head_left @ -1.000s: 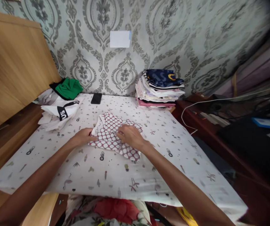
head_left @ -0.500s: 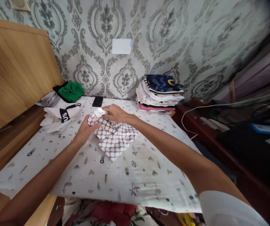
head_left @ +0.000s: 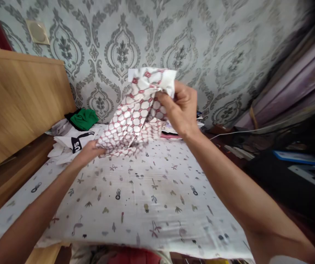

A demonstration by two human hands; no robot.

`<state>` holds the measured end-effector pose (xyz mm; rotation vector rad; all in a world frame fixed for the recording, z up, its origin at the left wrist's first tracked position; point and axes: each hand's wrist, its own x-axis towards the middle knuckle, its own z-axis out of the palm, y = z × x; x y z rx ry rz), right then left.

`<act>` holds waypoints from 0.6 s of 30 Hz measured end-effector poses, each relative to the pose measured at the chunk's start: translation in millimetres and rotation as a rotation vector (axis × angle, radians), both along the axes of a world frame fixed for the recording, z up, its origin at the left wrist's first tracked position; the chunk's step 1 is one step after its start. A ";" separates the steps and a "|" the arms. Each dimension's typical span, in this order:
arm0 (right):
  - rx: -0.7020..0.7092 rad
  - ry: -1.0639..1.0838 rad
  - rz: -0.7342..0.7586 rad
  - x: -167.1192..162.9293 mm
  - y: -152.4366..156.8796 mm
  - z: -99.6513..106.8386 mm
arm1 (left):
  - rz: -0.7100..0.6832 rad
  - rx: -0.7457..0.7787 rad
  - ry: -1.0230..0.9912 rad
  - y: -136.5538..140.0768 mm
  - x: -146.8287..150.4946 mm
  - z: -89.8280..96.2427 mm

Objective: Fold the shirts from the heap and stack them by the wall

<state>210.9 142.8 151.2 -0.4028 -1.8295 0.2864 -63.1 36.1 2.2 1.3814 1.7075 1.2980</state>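
A white garment [head_left: 131, 117] with a red and grey lattice print is stretched between my two hands above the table. My right hand [head_left: 183, 106] is raised and pinches its upper edge near a white band. Lower down on the left, my left hand [head_left: 93, 150] grips the other end of the cloth, its fingertips partly hidden by the fabric. The garment hangs slantwise and is a little blurred. What kind of garment it is, I cannot make out.
A patterned white cloth covers the table [head_left: 146, 205]. At the back left lie a green garment [head_left: 84, 119] and white clothes with black lettering [head_left: 75, 143]. A folded stack [head_left: 171, 132] is mostly hidden behind my right hand. A wooden cabinet [head_left: 22, 106] borders the left; a cable [head_left: 234, 132] runs at right.
My right hand has lifted the garment up and to the right, opening it out from a bunched bundle. The left hand has moved slightly left and down. The view has tilted up.
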 end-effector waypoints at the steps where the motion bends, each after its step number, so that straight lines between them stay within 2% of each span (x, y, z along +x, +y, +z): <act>1: 0.011 0.033 -0.023 8.8 -2.2 2.1 | 0.049 0.035 0.015 -3.9 -8.9 10.4; 6: 0.052 0.162 -0.062 49.8 -16.1 6.2 | 0.235 0.242 0.029 -27.4 -32.1 61.2; 10: 0.056 0.277 0.027 77.2 -30.3 4.6 | 0.291 0.489 -0.160 -47.6 -22.7 98.6; 13: 0.042 0.343 0.035 92.4 -45.6 5.9 | 0.292 0.637 -0.121 -55.0 -13.4 128.3; 16: -0.050 0.395 -0.006 101.5 -53.5 0.7 | 0.308 0.661 -0.035 -46.1 -12.2 146.2; 18: -0.214 0.404 -0.034 104.8 -46.9 -15.4 | 0.261 0.497 -0.087 -30.2 -16.2 141.1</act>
